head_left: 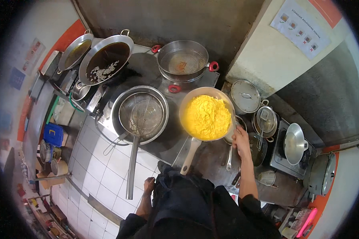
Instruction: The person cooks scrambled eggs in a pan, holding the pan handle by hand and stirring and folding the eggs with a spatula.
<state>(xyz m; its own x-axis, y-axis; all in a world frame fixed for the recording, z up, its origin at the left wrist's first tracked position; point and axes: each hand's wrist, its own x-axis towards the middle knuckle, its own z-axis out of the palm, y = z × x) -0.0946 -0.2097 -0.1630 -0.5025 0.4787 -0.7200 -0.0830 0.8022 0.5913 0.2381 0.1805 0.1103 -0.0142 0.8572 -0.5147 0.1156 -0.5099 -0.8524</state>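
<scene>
A beige frying pan sits just right of centre, its handle towards me. It is heaped with a soft, bright yellow food that looks like scrambled egg. My right hand is closed at the pan's right rim; its fingertips are partly hidden there. Low beside my dark apron hangs my left hand, fingers loosely curled, with nothing visible in them. To the left of the pan, a long-handled wire strainer rests over a wide steel bowl.
Two oil-filled woks stand at the back left. A perforated steamer pot with red handles is behind the pan. To the right are a glass lid, a slotted spatula and a gas stove bearing a silver wok.
</scene>
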